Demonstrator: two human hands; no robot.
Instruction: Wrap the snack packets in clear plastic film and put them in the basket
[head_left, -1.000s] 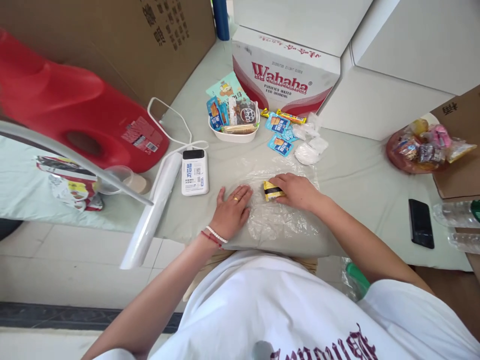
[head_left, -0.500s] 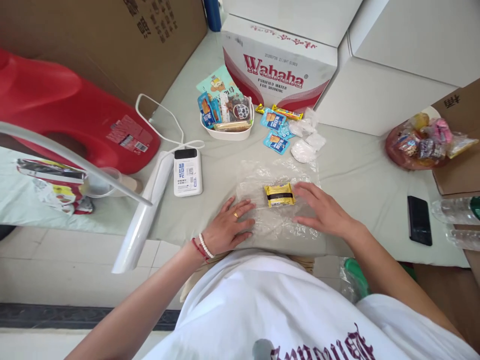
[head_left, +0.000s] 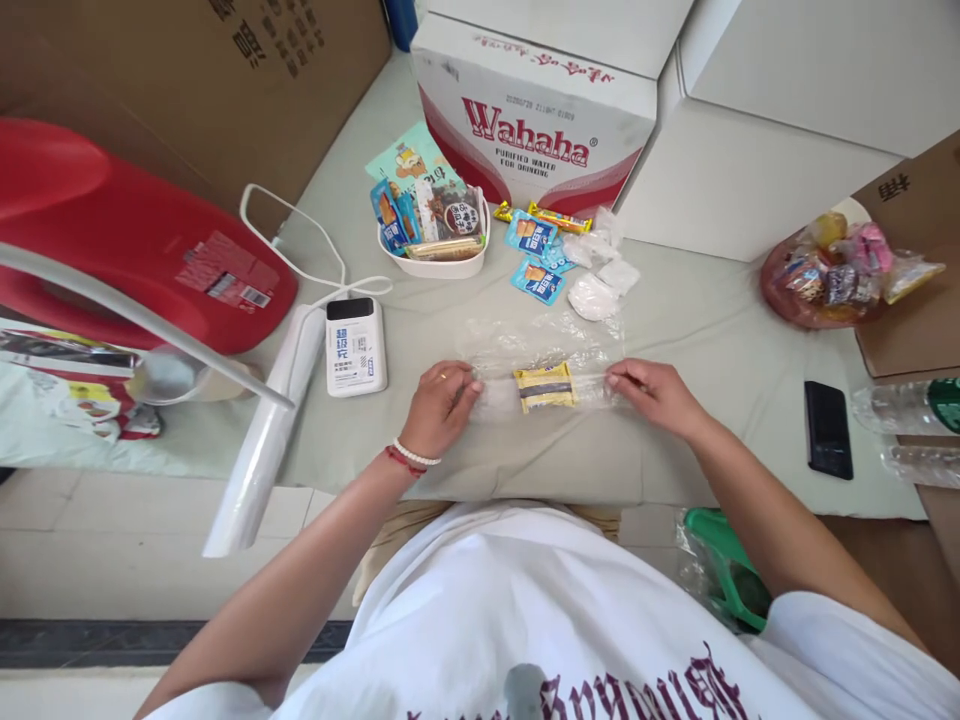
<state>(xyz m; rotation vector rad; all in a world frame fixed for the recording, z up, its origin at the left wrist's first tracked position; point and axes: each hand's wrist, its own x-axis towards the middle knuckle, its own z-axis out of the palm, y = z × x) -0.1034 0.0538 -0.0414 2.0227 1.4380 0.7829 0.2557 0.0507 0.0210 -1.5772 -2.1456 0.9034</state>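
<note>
A small yellow snack packet with a dark band [head_left: 544,387] lies on a sheet of clear plastic wrap [head_left: 547,345] spread over the grey-green cloth. The near edge of the wrap is folded up over the packet. My left hand [head_left: 441,408] pinches the wrap just left of the packet; it wears a ring and bead bracelets. My right hand [head_left: 651,393] pinches the wrap just right of it. Both hands hold the film taut across the packet.
A roll of plastic wrap [head_left: 262,440] and a white power bank [head_left: 355,345] lie to the left. Behind are a white bowl of snacks [head_left: 439,262], loose blue packets [head_left: 534,255], a Wahaha box [head_left: 536,120], a red jug [head_left: 135,250]. A black phone [head_left: 827,428] lies right.
My hands went from lying flat on the wrap to gripping its near edge and folding it up over the yellow packet. The view tilted slightly.
</note>
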